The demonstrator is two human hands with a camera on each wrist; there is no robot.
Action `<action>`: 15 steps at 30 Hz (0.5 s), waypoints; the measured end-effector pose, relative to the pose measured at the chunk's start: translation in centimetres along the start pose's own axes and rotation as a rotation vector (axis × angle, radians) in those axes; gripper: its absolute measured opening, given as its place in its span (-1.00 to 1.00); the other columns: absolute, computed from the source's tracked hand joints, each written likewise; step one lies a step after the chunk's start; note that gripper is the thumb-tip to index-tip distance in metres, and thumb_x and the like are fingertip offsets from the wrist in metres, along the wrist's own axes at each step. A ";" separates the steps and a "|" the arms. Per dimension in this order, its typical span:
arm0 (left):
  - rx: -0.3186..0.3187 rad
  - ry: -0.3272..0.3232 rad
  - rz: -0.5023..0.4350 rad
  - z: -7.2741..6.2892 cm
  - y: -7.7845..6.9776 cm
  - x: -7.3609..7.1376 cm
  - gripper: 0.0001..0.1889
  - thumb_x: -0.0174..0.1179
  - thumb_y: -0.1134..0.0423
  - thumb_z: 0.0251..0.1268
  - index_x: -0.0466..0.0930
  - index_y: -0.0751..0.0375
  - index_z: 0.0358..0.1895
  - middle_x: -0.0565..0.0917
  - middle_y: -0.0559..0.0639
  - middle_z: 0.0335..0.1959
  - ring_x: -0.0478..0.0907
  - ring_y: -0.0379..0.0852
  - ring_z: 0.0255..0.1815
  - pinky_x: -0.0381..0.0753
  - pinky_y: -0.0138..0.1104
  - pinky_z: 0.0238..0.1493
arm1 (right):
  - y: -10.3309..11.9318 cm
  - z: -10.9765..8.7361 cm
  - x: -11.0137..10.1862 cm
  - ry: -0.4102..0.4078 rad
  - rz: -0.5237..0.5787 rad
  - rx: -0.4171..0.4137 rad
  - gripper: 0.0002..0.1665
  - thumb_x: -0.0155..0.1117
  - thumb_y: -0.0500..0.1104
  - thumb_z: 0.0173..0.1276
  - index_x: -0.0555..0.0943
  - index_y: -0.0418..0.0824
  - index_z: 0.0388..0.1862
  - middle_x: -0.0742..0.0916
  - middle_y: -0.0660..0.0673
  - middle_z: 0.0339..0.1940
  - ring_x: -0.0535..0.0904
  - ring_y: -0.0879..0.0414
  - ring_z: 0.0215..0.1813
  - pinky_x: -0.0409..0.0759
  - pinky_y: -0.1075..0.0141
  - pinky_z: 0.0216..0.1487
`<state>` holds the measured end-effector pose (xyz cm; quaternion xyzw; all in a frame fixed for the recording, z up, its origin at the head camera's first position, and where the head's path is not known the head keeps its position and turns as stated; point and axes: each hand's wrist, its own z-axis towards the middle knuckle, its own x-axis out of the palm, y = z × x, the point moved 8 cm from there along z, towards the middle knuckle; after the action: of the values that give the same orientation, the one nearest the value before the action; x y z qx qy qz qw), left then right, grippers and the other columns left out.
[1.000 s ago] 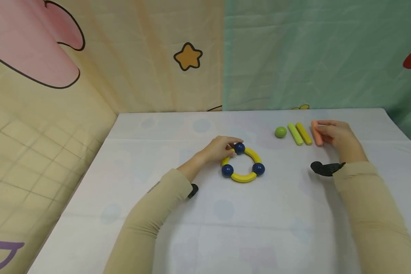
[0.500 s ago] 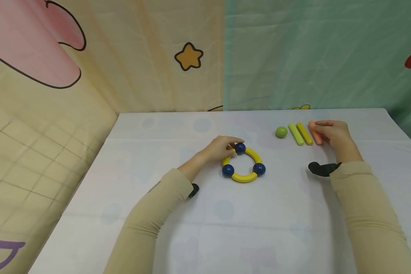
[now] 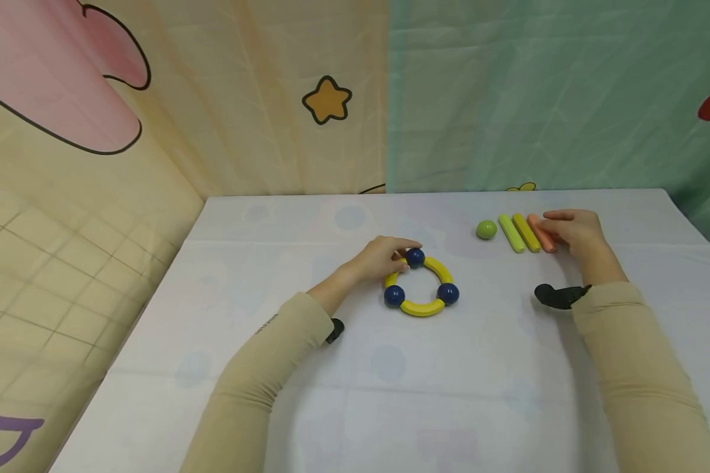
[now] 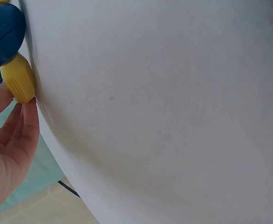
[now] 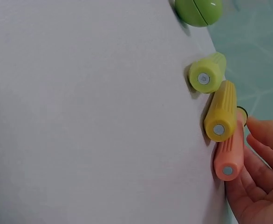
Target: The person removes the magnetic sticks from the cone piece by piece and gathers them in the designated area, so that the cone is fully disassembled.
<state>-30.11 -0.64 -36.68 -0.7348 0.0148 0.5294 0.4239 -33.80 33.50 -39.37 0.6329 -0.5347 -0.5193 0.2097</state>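
Observation:
My left hand [image 3: 378, 256] grips the upper left of a ring [image 3: 423, 308] lying on the table, made of yellow curved bars joined by dark blue balls. In the left wrist view, thumb and fingers pinch one yellow curved bar [image 4: 19, 78] beside a blue ball [image 4: 5, 35]. At the back right, my right hand [image 3: 576, 230] touches the right side of an orange rod [image 3: 542, 234], its fingers not wrapped round it. That rod lies against a yellow rod [image 5: 221, 112]; a light green rod [image 5: 206, 74] is just left of them. Silvery discs show in the rod ends.
A green ball [image 3: 486, 229] sits left of the rods. The white-clothed table [image 3: 390, 407] ends at a patterned curtain [image 3: 242, 98] behind and at the left. Black wrist devices [image 3: 559, 297] stick out near both sleeves.
My right hand has shifted the orange rod left, up against the yellow rod, and its fingers have loosened from it. My left hand and the ring have stayed in place.

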 end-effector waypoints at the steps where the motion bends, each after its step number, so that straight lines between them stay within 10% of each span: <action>1: -0.001 0.000 0.002 0.0 0.0 0.0 -0.50 0.16 0.38 0.27 0.38 0.11 0.30 0.56 0.10 0.09 0.49 -0.08 -0.03 0.48 -0.39 -0.03 | 0.0 -0.1 -0.1 0.009 -0.016 0.000 -0.14 0.30 0.13 0.18 0.28 -0.21 0.37 0.42 -0.05 0.13 0.47 0.42 -0.33 0.46 0.58 -0.37; 15: -0.006 -0.038 0.030 -1.0 0.0 -1.0 -0.52 0.21 0.28 0.25 0.42 0.15 0.26 0.59 0.11 0.03 0.53 -0.07 -0.01 0.47 -0.35 0.03 | 2.7 -1.9 -0.6 0.092 -0.095 -0.206 -0.20 0.25 0.12 0.25 0.32 -0.28 0.34 0.52 0.29 -0.26 0.46 0.40 -0.25 0.54 0.46 -0.15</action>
<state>-29.76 -1.71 -35.84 -0.7256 0.0160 0.5494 0.4140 -33.33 32.59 -36.15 0.6556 -0.4379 -0.5513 0.2730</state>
